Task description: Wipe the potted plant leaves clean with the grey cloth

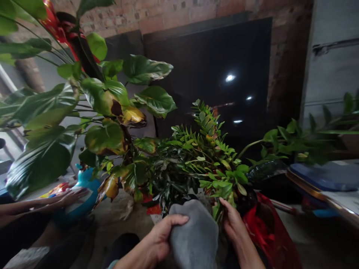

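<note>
My left hand [165, 233] grips a grey cloth [195, 231], with the thumb lying over its top and the other fingers behind it. To the right of the cloth, my right hand [231, 218] pinches low leaves of a green potted plant [220, 175] between thumb and fingers. The fingertips are partly hidden by the leaves. This plant has many small glossy leaflets, some of them yellowish. Darker foliage [174, 175] hangs just behind the cloth.
A tall large-leaved plant [103, 138] with browned leaves rises at left. Below it, another person's hand [67, 198] touches a teal toy-like object [84, 183]. A red bag [269, 228] lies right of my right hand. A table [344, 203] stands at far right; dark panels [202, 56] lean behind.
</note>
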The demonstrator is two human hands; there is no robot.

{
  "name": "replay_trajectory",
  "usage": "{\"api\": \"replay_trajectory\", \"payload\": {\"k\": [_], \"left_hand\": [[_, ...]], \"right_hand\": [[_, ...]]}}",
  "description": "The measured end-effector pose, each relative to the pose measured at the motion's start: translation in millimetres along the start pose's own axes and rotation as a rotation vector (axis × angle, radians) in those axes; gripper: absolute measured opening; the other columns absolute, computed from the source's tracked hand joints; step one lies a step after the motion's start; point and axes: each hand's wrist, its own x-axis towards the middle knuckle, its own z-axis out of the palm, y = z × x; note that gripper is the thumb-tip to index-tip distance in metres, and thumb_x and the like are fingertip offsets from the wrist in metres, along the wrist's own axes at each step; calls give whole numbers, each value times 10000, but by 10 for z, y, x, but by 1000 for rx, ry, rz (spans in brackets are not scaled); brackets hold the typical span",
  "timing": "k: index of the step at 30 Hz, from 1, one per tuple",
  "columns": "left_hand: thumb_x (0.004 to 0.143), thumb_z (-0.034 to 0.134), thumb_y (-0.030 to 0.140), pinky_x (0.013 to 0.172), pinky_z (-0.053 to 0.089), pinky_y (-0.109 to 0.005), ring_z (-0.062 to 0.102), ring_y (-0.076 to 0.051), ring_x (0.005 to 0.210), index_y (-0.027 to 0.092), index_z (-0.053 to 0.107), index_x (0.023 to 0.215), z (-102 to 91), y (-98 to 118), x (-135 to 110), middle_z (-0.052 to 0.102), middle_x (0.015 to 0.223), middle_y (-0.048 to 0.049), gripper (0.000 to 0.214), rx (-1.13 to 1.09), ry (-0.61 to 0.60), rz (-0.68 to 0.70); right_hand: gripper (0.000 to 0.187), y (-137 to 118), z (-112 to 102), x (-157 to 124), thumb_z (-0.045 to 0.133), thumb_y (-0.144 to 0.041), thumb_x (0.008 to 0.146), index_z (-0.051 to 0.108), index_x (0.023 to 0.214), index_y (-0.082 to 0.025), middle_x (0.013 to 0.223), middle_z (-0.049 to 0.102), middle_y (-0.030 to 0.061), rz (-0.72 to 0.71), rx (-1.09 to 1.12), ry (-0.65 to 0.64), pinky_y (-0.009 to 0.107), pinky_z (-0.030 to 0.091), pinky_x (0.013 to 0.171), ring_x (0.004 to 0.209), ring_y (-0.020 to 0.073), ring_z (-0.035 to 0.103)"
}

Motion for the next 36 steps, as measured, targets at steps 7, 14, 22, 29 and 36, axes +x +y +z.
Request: {"api": "replay_trajectory", "payload": {"k": [7,14,22,29,36], "left_hand": [[713,624,101,734,509,-314,628,-163,538,134,664,920,696,849,122,702,619,-5,213,-221,-139,499],[559,683,95,715,508,-327,657,-214,574,103,677,825,239,117,372,717,612,-62,267,154,-202,26],[594,611,51,707,499,-295,632,-178,535,109,684,696,422,713,5,701,576,-45,138,-18,-266,385],[642,645,116,747,513,-343,649,-204,565,109,667,831,292,222,424,703,586,-48,190,-34,-49,134],[510,618,80,700,505,-285,670,-212,598,108,678,640,-406,57,107,705,570,-73,145,90,-269,32]], "right_hand": [[311,-115,-6,-57,768,-229,508,595,761,-175,564,657,-23,-3,-3,45,283,537,492,514,178,635],[252,-104,-60,38,715,-263,557,636,786,-195,658,694,-30,-53,39,46,281,546,654,716,184,676],[190,-163,-21,-65,713,-246,582,597,724,-197,550,638,-52,-16,47,49,298,549,550,465,141,590],[180,-160,42,-66,658,-183,588,592,754,-204,581,663,-46,-4,39,85,287,557,564,529,150,626],[254,-152,-106,-3,745,-222,546,581,737,-198,514,629,-48,8,2,24,286,538,497,455,156,598]]}}
